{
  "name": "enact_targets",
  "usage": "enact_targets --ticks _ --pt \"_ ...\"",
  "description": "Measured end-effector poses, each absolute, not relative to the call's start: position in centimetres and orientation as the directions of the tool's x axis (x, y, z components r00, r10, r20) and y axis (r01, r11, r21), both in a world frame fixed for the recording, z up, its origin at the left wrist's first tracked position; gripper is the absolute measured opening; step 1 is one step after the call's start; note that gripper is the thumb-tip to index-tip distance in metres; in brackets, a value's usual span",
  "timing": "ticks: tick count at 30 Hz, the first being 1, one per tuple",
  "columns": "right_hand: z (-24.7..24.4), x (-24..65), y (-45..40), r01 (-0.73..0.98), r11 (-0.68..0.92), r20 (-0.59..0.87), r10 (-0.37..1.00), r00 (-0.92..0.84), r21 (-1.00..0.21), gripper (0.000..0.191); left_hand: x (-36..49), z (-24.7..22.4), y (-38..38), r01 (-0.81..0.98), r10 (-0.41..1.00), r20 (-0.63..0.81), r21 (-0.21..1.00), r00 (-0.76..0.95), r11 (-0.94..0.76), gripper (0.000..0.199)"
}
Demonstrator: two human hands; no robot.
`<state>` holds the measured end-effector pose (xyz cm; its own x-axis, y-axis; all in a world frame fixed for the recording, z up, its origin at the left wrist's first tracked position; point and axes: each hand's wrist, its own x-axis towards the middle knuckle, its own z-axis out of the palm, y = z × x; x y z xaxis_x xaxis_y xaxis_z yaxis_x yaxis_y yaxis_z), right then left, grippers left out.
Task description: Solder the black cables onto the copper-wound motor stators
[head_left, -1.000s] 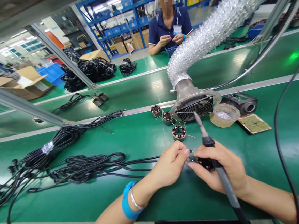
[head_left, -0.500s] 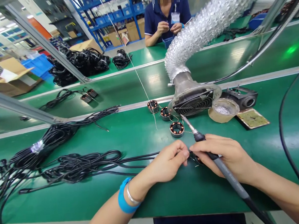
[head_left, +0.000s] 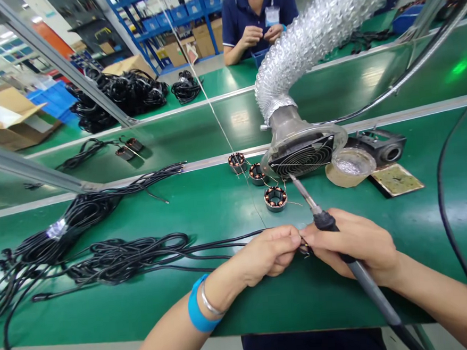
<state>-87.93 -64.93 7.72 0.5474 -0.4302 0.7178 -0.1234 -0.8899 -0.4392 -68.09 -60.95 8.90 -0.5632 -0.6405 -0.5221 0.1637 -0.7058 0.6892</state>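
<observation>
My right hand (head_left: 358,246) is wrapped round a soldering iron (head_left: 325,222), whose tip points up and away toward the fume extractor. Its thumb and forefinger also reach the fingertips of my left hand (head_left: 271,251). The left fingers are pinched together, seemingly on a wire end that they mostly hide. Partly covered beneath both hands is a small wound motor stator (head_left: 305,249). Black cables (head_left: 218,246) run from the left to behind my left hand. Farther back stand copper-wound stators (head_left: 276,200) with thin wires sticking out.
A fume extractor hood (head_left: 304,156) hangs behind the stators on a silver duct (head_left: 308,47). To its right are a round tub (head_left: 349,169), an iron stand (head_left: 387,148) and a sponge tray (head_left: 397,179). Bundled cables (head_left: 72,221) lie left. A co-worker (head_left: 261,24) sits opposite.
My left hand has shifted slightly right, and its fingertips now meet those of my right hand. The soldering iron has moved a little right and its tip remains raised.
</observation>
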Motion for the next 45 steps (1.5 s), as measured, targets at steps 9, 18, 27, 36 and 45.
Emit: enact_targets --ticks 9,18,27,36,45 --pt "7.4 -87.4 -64.4 -0.227 -0.897 0.769 -0.441 0.462 -0.378 0.039 -69.1 8.9 -61.0 0.147 -0.811 -0.484 0.822 -0.328 -0.55 0.045" --pt "8.3 -90.0 -63.2 -0.337 -0.766 0.691 -0.641 0.333 -0.548 0.055 -69.4 8.0 -61.8 0.075 -0.866 -0.475 0.869 -0.156 -0.49 0.025" --pt "9.0 -90.7 -61.6 -0.339 -0.619 0.61 -0.779 0.147 -0.708 0.03 -69.9 7.4 -62.2 0.029 -0.889 -0.441 0.894 -0.125 -0.448 0.025" --pt "8.7 -90.0 -62.1 -0.355 -0.572 0.566 -0.814 0.131 -0.74 0.02 -69.7 7.1 -62.1 0.005 -0.89 -0.436 0.898 -0.134 -0.44 0.022" --pt "9.0 -89.7 -62.1 -0.366 -0.583 0.574 -0.806 0.145 -0.726 0.02 -69.8 7.2 -62.0 -0.011 -0.887 -0.44 0.897 -0.139 -0.443 0.022"
